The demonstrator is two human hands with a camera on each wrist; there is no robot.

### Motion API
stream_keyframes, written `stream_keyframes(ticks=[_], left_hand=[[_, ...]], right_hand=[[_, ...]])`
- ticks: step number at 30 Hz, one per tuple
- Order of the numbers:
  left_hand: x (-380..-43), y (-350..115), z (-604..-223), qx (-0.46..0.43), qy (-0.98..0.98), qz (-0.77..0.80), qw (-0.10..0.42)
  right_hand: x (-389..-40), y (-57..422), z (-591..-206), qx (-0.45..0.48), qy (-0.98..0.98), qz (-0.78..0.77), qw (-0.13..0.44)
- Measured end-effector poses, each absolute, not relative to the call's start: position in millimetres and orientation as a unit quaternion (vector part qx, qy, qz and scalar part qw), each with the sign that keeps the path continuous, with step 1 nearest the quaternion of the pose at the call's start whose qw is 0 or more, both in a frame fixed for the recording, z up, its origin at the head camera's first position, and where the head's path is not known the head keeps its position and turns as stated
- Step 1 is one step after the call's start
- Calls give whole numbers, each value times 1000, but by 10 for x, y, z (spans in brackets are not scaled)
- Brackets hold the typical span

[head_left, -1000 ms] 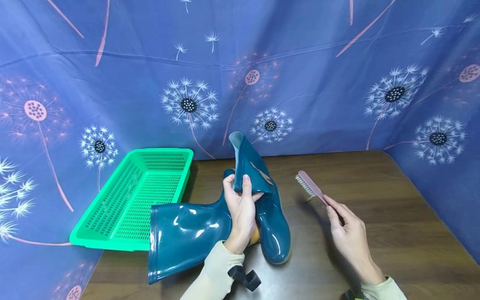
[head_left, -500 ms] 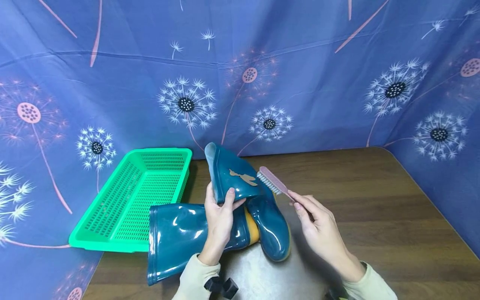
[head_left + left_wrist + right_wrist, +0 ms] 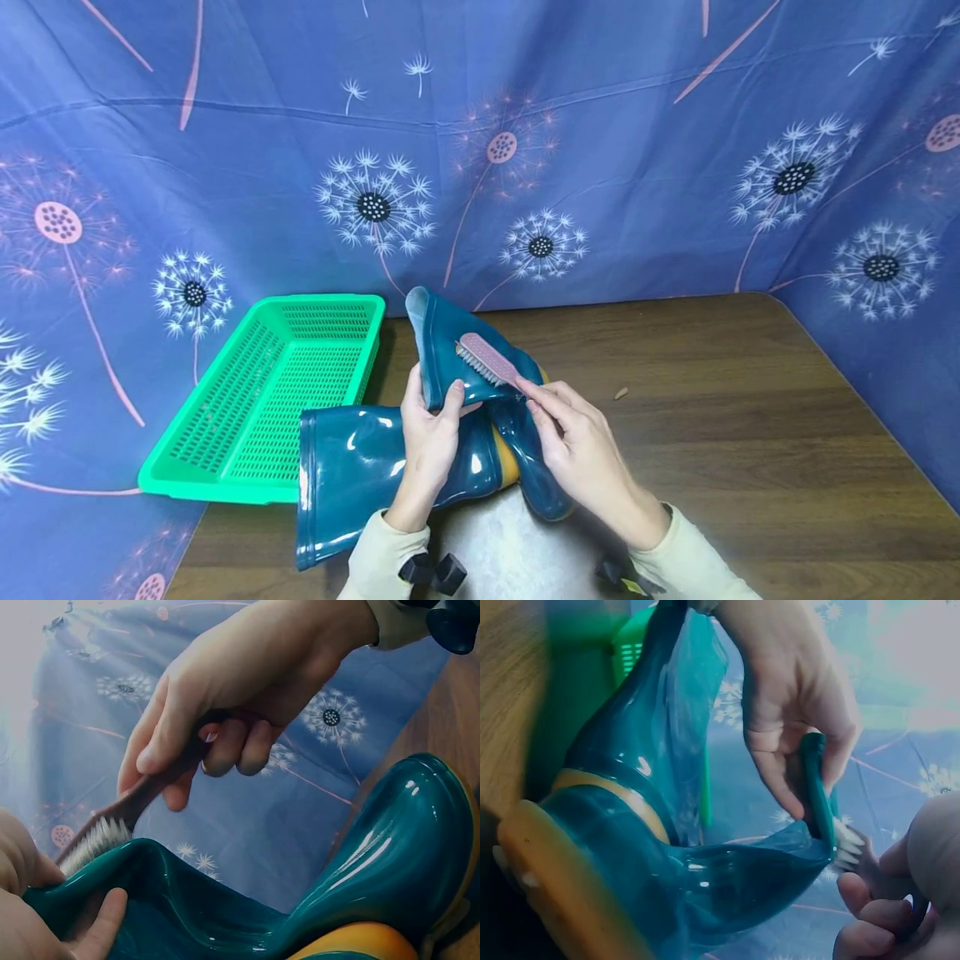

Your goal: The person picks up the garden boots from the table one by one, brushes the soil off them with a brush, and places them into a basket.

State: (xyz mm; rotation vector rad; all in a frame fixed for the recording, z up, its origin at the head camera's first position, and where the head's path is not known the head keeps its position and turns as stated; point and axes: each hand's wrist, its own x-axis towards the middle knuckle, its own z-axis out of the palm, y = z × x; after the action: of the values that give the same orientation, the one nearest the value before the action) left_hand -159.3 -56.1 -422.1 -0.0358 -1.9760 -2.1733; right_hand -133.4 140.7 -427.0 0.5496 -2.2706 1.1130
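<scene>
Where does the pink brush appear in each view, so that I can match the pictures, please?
Head: just below centre, the pink brush overlies the held boot's shaft.
Left wrist: left of centre, the pink brush slants down to the lower left.
Right wrist: lower right, the pink brush is partly hidden.
Shared landmark: the held boot, blue-green, visible in all three.

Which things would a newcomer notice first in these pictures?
Probably the bright green basket at the left, before a blue dandelion-print cloth. Next, the glossy teal boots in the middle, where the left hand holds one and the right hand holds a pink brush against it.
</scene>
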Motion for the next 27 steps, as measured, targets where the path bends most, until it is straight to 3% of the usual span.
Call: stream_keyframes(ticks=[19,27], left_hand=[[-1625,-690,-4261,-2,-683,-723,102],[-1606,-677,-4260,-16,-680,-726,99]], right_hand=[[-1367,1607,-4442,134,-881,353,284],[-1333,1391,-4250,183,-857,407,260]])
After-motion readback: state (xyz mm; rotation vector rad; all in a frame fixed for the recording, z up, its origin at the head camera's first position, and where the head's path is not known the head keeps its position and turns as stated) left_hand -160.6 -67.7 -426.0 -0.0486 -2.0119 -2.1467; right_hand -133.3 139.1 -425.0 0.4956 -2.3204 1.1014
